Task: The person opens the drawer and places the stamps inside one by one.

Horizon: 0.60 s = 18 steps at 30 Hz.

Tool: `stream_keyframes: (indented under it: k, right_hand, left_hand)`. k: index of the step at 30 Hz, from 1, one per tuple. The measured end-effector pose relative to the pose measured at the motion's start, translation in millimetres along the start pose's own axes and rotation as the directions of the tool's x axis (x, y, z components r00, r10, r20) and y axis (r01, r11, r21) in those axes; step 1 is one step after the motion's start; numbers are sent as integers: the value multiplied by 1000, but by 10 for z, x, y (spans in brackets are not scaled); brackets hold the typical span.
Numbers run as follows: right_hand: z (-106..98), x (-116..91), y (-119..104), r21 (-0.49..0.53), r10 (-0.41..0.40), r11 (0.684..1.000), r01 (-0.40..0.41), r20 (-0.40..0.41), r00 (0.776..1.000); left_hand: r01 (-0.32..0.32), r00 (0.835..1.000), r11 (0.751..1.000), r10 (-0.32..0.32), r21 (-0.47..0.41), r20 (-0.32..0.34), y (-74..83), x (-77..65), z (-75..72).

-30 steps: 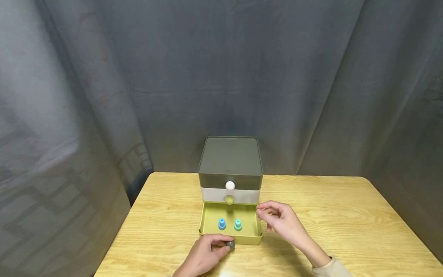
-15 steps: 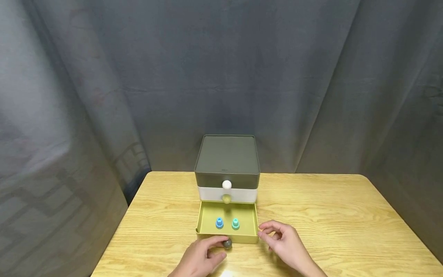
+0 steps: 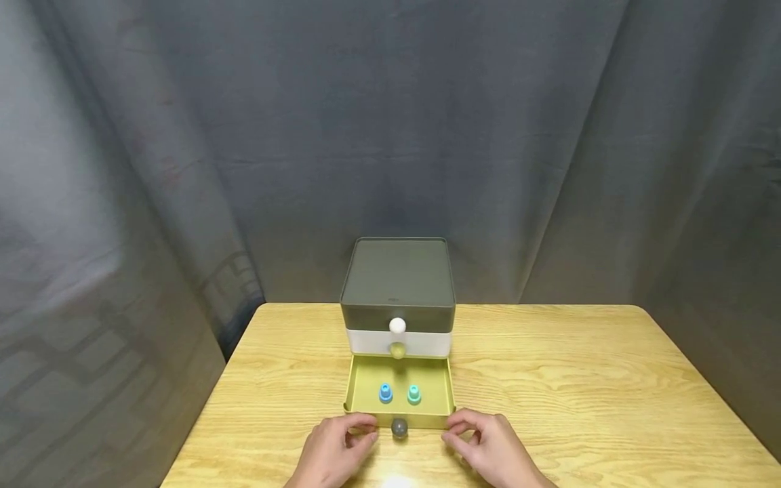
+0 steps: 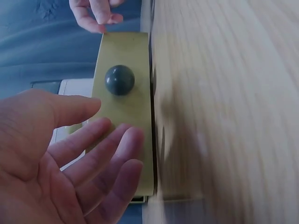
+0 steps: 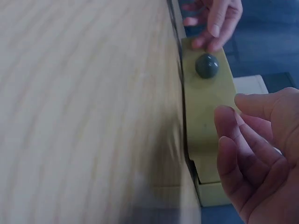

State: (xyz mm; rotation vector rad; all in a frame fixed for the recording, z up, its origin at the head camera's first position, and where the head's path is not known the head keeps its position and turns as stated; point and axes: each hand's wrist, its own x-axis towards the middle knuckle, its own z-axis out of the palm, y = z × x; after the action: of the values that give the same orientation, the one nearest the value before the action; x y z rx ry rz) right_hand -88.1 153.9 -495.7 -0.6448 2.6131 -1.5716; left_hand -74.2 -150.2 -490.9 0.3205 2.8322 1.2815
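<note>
A yellow-green drawer (image 3: 432, 404) is pulled out at the bottom of a small drawer unit (image 3: 399, 271). In it stand a blue peg-like piece (image 3: 386, 392) and a teal one (image 3: 414, 394), side by side. A dark grey ball knob (image 3: 399, 428) sits on the drawer's front. My left hand (image 3: 334, 449) is at the left part of that front, loosely bent and off the knob; the left wrist view shows nothing between its fingers. Near the front's right corner is my right hand (image 3: 488, 444), its fingers relaxed around nothing. Whether either hand's fingertips touch the drawer, I cannot tell.
The unit has a dark grey top and a white middle drawer (image 3: 372, 343), with a white knob (image 3: 397, 326) and a yellow-green knob (image 3: 398, 350) on the upper fronts. It stands on a wooden table (image 3: 561, 379) before a grey curtain (image 3: 390, 135).
My left hand has let go of the dark knob and moved slightly left. The right hand has come from the drawer's right side down to its front right corner. The drawer remains out.
</note>
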Motion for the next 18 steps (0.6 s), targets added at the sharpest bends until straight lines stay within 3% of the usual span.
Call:
stream_keyframes:
  k: [6,13,18]
  right_hand:
    - [144,57,3,9,-29,1000,28,35,999]
    - [256,130,-22,-58,-45,997,46,28,999]
    - [285,224,-45,-83,-2,997,2,-2,1000]
  left_hand:
    - [-48,999,999,48,-11,21,16,30,77]
    - [-39,999,999,40,-27,37,46,75,100]
    - [-26,999,998,28,-52,39,51,128,97]
